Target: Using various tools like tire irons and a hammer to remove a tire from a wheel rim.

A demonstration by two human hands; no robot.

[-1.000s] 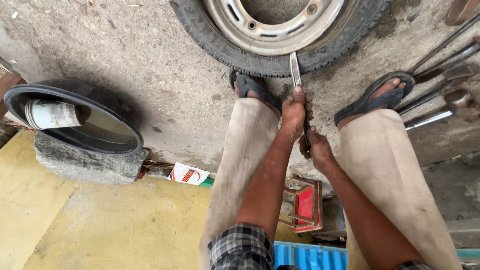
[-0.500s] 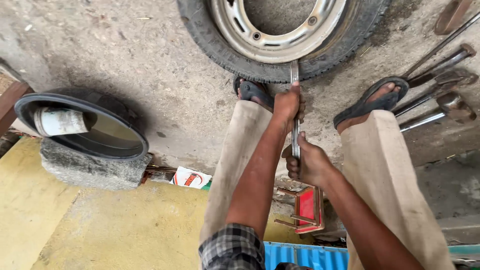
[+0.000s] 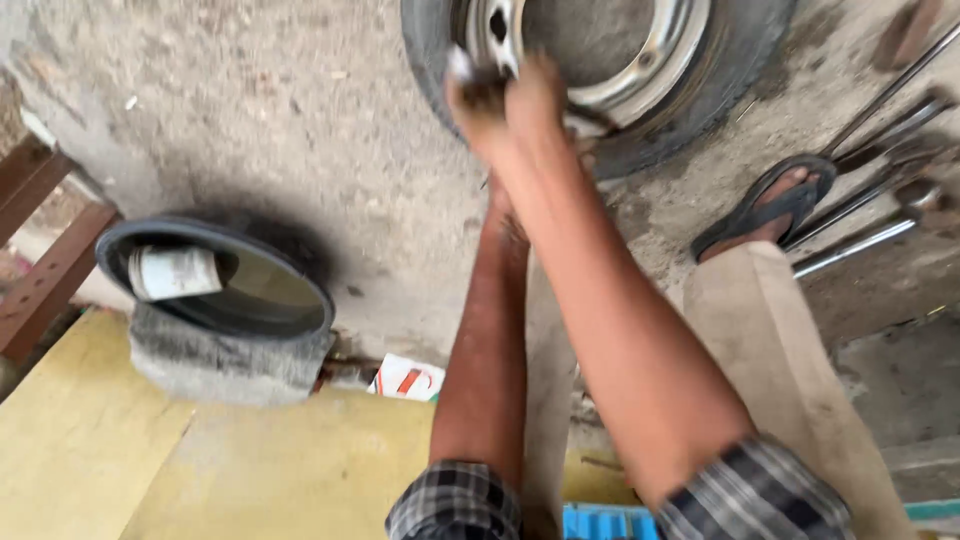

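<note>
A small white-and-red packet [image 3: 408, 380] lay at lower centre. At the top, the blurred right hand [image 3: 520, 100] touched the grey-rimmed tyre [image 3: 700, 90]; its grip couldn't be told.

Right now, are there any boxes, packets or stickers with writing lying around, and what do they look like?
Small carton: on the ground at the edge of the yellow board, beside the stone block; flat, white with red and green marks.
Pale container: lying on its side in the black round basin; off-white, roughly cylindrical, any label too blurred to tell.
No signs or screens in view.
</note>
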